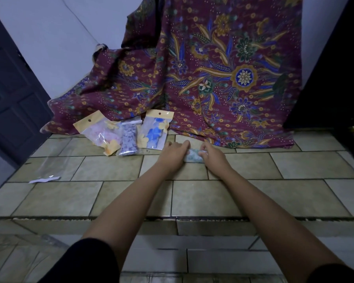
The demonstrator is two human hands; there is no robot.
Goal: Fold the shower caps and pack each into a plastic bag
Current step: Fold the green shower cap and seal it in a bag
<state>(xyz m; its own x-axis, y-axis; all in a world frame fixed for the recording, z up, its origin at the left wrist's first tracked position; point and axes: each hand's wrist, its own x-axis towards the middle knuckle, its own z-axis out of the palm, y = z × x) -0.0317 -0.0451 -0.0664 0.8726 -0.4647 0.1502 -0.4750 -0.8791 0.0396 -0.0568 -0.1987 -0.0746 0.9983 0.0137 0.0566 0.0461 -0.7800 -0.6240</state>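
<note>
shower cap (193, 157): mostly hidden by hands | door (8, 88): cut off left

The tiled surface (110, 193) under the hands looks like smooth ceramic with a dull sheen and rough dark grout. Just left of the hands, three packets (152, 132) are glossy clear plastic with matt yellow paper headers. Far left lies a flat clear plastic bag (49, 167). Behind the hands hangs soft matt printed cloth (213, 68).

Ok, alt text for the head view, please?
Both hands, left hand and right hand, press a folded shower cap on the tiled floor. Three packed bags lean against patterned cloth; an empty plastic bag lies left.
</note>
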